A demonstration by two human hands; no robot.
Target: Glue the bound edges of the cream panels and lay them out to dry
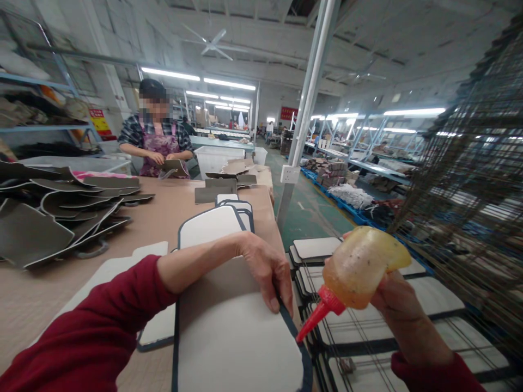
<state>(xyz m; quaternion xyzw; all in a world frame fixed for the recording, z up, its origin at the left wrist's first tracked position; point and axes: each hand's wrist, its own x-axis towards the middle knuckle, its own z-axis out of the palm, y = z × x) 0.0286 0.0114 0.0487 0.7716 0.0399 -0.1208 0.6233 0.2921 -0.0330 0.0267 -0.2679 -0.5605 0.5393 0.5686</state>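
A white panel (241, 321) with a dark border lies lengthwise along the right side of the table. Across it reaches my left arm, and my left hand (267, 269) grips its right edge, thumb on the white face and fingers curled over the dark rim. My right hand (398, 299) is closed around a squeeze bottle (362, 267) of yellowish liquid, tilted nose down. The bottle's red nozzle (316, 318) points at the panel's dark border, its tip touching or almost touching it. Part of my right hand is hidden behind the bottle.
Below right, more bordered panels (355, 324) rest on wire racks (461, 163). Grey pieces (81, 207) pile up on the table's left. A person (157, 136) across the table handles a grey piece. A metal post (304, 98) with a socket rises beyond the table edge.
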